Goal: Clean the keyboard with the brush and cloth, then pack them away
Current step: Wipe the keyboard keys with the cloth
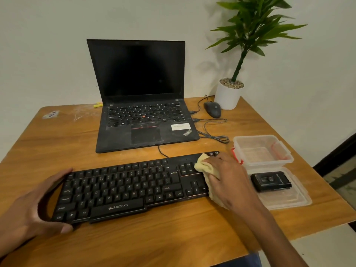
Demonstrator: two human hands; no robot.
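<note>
A black keyboard lies across the near middle of the wooden table; your right hand presses a pale yellow cloth onto its right end, grip curled over the cloth; your left hand clasps the keyboard's left edge, thumb in front, fingers behind; just right sit a clear plastic container and its lid carrying a small black brush; behind stands an open laptop.
</note>
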